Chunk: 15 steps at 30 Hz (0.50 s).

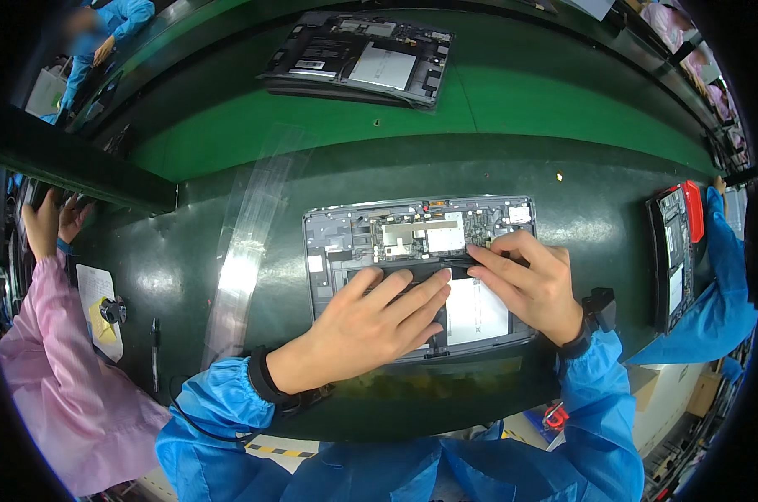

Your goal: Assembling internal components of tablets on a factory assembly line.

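An opened tablet-like computer (345, 226) lies on the dark green bench in front of me, its circuit board and a white-labelled battery (479, 314) exposed. My left hand (370, 322) rests across its lower middle, fingers stretched out and lying flat, the fingertips reaching the battery's upper left corner. Just right of those fingertips, my right hand (525, 280) has thumb and forefinger pinched at the lower edge of the circuit board (421, 237). What sits in that pinch is hidden; a thin black strip runs beside it. Both wrists wear black bands.
Another opened device (358, 63) lies on the green far surface. Clear plastic strips (243, 251) and a pen (155, 351) are at the left. To the right, a co-worker's blue sleeve is beside a device with a red edge (693, 213). A pink-sleeved person works at left.
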Available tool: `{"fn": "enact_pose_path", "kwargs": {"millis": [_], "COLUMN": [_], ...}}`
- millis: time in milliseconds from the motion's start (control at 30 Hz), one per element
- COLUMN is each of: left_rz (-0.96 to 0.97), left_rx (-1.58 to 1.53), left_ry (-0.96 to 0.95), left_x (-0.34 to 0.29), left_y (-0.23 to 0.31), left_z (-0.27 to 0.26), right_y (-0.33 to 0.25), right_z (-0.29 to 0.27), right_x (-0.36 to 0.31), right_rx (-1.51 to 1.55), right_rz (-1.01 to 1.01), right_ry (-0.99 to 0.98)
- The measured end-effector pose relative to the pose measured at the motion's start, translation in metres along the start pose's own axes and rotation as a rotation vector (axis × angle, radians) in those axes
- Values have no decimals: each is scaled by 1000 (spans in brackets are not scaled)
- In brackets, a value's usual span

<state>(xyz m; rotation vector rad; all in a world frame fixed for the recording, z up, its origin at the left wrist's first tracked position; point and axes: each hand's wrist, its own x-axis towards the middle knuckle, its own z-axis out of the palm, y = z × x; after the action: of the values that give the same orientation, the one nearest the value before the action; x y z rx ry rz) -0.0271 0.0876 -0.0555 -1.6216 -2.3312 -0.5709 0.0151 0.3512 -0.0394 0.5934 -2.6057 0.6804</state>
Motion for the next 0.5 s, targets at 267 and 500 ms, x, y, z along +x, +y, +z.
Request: {"fn": "enact_pose_path", "kwargs": {"millis": [267,500], "left_rz": [-9,-6], "left_rx": [-1,11], "left_ry": [1,3], "left_x": [1,0], "left_y": [1,2], "left_z": [0,0], "right_y": [0,0], "right_z": [-1,-1], "right_x": [0,-1], "right_rx": [1,18], "right_rz": [3,38], "right_ry": [0,-2]}}
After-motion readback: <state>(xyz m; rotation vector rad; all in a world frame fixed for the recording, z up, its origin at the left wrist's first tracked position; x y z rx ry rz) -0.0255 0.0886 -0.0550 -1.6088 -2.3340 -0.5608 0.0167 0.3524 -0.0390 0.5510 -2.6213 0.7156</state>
